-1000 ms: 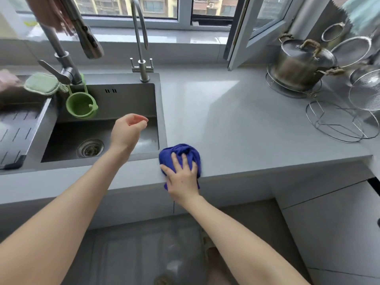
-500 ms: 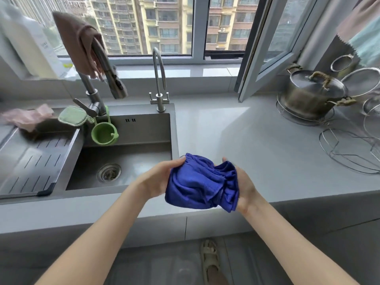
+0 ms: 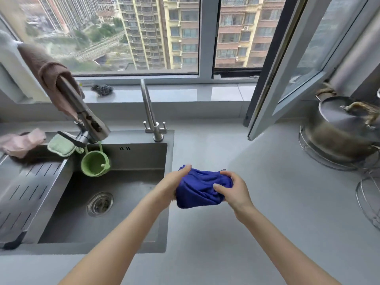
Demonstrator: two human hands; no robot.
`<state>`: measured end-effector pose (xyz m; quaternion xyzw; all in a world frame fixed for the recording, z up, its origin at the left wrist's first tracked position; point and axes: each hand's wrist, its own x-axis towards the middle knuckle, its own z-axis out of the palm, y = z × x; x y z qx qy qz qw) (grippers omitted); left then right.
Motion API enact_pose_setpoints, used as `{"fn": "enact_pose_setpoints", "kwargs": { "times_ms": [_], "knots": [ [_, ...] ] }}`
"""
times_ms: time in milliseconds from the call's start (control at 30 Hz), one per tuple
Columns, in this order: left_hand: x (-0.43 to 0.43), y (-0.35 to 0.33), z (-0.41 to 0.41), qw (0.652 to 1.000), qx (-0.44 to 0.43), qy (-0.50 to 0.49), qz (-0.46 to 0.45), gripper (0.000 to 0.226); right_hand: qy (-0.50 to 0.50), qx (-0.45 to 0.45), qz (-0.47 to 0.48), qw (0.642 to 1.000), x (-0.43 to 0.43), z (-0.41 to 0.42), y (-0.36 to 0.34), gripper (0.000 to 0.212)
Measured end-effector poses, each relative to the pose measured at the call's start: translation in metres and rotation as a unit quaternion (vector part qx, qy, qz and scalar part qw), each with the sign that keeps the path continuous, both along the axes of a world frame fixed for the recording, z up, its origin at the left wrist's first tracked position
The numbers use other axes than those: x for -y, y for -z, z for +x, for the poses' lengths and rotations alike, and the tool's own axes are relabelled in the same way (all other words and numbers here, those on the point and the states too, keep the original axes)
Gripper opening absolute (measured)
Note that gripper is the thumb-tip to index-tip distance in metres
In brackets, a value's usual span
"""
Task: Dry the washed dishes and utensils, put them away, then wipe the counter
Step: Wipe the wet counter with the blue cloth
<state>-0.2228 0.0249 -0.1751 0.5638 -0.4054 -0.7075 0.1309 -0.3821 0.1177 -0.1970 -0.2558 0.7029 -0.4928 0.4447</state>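
A bunched blue cloth [image 3: 200,189] is held in the air between both hands, just above the grey counter [image 3: 236,233] by the sink's right edge. My left hand [image 3: 171,186] grips its left side, the fingers curled over the top. My right hand [image 3: 233,189] grips its right side, with the thumb pressed into the front of the cloth.
The steel sink [image 3: 123,182] lies left, with a drain rack [image 3: 22,194], a green cup [image 3: 95,163] hanging from the pull-out faucet [image 3: 82,112], a second tap [image 3: 151,120], and cloths. A lidded steel pot [image 3: 341,128] and wire stands [image 3: 368,198] sit right. An open window sash [image 3: 287,68] overhangs the counter.
My right hand lifted the blue cloth off the counter's front edge and my left hand joined it. Both now hold it further in, over the counter, more tightly bunched.
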Motion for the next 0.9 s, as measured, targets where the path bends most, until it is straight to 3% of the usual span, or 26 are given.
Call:
{"fn": "enact_pose_setpoints", "kwargs": {
  "times_ms": [67, 100, 167, 267, 367, 433, 500, 533, 600, 667, 700, 767, 833, 900],
  "knots": [
    [0.014, 0.006, -0.005, 0.998, -0.049, 0.031, 0.025, 0.021, -0.011, -0.081, 0.001, 0.997, 0.02, -0.013, 0.007, 0.037],
    [0.02, 0.012, -0.01, 0.999, -0.043, 0.031, 0.005, 0.027, -0.024, -0.117, 0.006, 0.993, 0.029, -0.02, 0.01, 0.036],
    [0.032, 0.02, -0.021, 0.998, -0.031, -0.018, -0.045, 0.035, -0.056, -0.186, 0.018, 0.981, 0.051, -0.031, 0.013, 0.034],
    [0.065, 0.025, -0.047, 0.985, -0.024, -0.114, -0.13, 0.028, -0.068, -0.249, -0.011, 0.966, 0.093, -0.041, 0.01, 0.031],
    [0.114, 0.028, -0.07, 0.964, 0.024, -0.122, -0.235, 0.038, -0.046, -0.28, -0.024, 0.959, 0.144, -0.054, 0.008, 0.035],
    [0.14, 0.036, -0.078, 0.945, 0.158, -0.057, -0.279, 0.055, -0.078, -0.375, 0.066, 0.921, 0.171, -0.064, 0.018, 0.047],
    [0.151, 0.049, -0.079, 0.879, 0.332, 0.05, -0.339, 0.058, -0.137, -0.508, 0.142, 0.838, 0.183, -0.068, 0.038, 0.058],
    [0.151, 0.057, -0.079, 0.835, 0.382, 0.105, -0.382, 0.054, -0.154, -0.551, 0.126, 0.81, 0.187, -0.068, 0.048, 0.059],
    [0.147, 0.073, -0.081, 0.754, 0.417, 0.212, -0.462, 0.051, -0.195, -0.586, 0.069, 0.784, 0.195, -0.064, 0.068, 0.051],
    [0.146, 0.092, -0.082, 0.699, 0.421, 0.299, -0.494, 0.052, -0.271, -0.581, 0.078, 0.764, 0.206, -0.06, 0.078, 0.054],
    [0.149, 0.1, -0.083, 0.688, 0.42, 0.323, -0.495, 0.052, -0.303, -0.579, 0.101, 0.75, 0.213, -0.059, 0.084, 0.066],
    [0.159, 0.113, -0.083, 0.7, 0.406, 0.336, -0.482, 0.053, -0.332, -0.573, 0.127, 0.739, 0.223, -0.06, 0.1, 0.083],
    [0.17, 0.125, -0.086, 0.714, 0.402, 0.327, -0.471, 0.054, -0.301, -0.569, 0.115, 0.757, 0.233, -0.06, 0.11, 0.083],
    [0.181, 0.13, -0.091, 0.706, 0.427, 0.319, -0.465, 0.054, -0.287, -0.581, 0.112, 0.753, 0.245, -0.061, 0.113, 0.069]
  ]
}}
